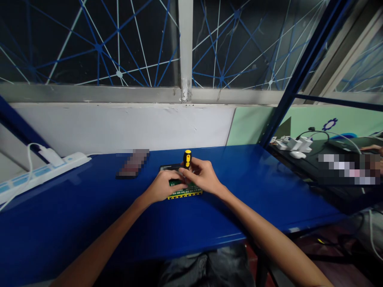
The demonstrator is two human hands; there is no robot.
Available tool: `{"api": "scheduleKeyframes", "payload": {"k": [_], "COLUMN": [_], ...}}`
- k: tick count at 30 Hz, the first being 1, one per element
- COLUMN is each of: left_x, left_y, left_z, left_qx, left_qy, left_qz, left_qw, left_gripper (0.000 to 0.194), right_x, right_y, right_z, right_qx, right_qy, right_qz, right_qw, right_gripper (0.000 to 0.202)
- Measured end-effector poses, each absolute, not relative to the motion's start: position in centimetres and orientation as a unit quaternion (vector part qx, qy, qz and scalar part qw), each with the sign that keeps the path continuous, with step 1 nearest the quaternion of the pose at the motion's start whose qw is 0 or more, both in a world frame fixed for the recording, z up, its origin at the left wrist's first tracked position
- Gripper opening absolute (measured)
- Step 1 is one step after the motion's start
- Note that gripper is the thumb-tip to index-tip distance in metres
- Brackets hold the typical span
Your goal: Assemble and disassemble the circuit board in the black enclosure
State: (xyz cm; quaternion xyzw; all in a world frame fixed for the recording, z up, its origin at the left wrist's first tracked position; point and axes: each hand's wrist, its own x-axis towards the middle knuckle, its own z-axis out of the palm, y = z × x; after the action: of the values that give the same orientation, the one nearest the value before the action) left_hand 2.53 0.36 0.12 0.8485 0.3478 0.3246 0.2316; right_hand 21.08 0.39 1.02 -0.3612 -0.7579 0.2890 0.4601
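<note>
A screwdriver (187,158) with a black and yellow handle stands nearly upright, handle up. My right hand (206,175) is closed around its lower part, and the shaft and tip are hidden by fingers. From the left, my left hand (163,186) reaches in with thumb and forefinger drawn together just below the handle; what lies between their tips is too small to make out. Under both hands lies a green board-like piece or case (184,191) with rows of small light parts and a yellow toothed front edge. Behind it a dark flat part (167,168) is partly covered.
A blurred phone-like slab (133,164) lies on the blue table (119,223) to the left. At far left is a white power strip (72,160) with a plugged-in charger. Past a blue frame post, white adapters (299,143) and another person's hand (372,149) appear on a dark table.
</note>
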Motion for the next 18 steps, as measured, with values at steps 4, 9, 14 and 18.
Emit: {"api": "scheduleKeyframes", "payload": {"k": [4,9,14,18], "left_x": [2.47,2.37,2.4,2.46], "left_y": [0.49,0.54,0.55,0.43], "left_z": [-0.13,-0.26,-0.2,0.04], "left_qx": [0.852,0.852,0.854,0.859], "left_qy": [0.339,0.343,0.341,0.329], "left_qz": [0.334,0.331,0.327,0.327], "left_qw": [0.218,0.217,0.219,0.217], "left_gripper": [0.009,0.01,0.01,0.009], "right_x": [21.03,21.1,21.11,21.06], "right_y": [0.31,0.4,0.41,0.3], "right_z": [1.05,0.96,0.89,1.06], "right_qx": [-0.36,-0.362,-0.365,-0.358], "right_qy": [-0.762,-0.76,-0.763,-0.771], "right_qz": [0.283,0.283,0.276,0.266], "right_qw": [0.459,0.46,0.457,0.454], "right_gripper": [0.028,0.031,0.031,0.028]}}
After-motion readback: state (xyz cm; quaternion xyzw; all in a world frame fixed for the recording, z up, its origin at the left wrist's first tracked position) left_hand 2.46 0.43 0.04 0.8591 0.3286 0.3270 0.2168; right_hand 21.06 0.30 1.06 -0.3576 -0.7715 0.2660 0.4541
